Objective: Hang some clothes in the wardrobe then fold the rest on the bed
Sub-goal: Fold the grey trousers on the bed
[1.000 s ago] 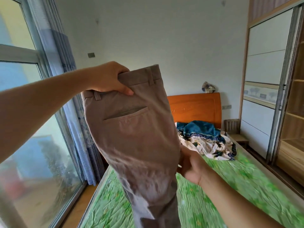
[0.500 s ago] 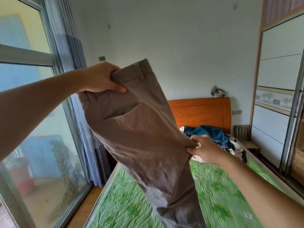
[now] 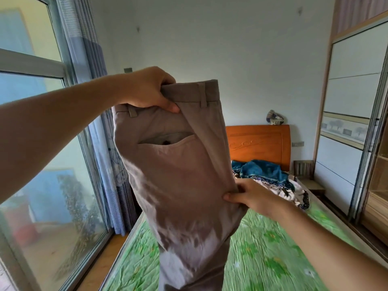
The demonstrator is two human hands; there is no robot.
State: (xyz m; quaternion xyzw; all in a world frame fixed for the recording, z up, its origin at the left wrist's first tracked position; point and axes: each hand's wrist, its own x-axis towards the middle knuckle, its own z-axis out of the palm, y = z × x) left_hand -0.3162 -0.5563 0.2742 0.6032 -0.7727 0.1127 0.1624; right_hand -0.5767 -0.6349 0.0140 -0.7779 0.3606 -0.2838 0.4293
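Gripping trousers (image 3: pixel 178 175) waistband, left hand (image 3: pixel 147 89), right hand (image 3: pixel 249 196) mid-seam

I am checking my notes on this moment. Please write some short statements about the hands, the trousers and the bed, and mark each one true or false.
1. The left hand grips the waistband of the beige trousers. True.
2. A pile of clothes lies on the bed near the orange headboard. True.
3. The right hand rests empty on the bed. False: it pinches the side edge of the trousers.
4. The trousers lie flat on the bed. False: both hands hold them up in the air.
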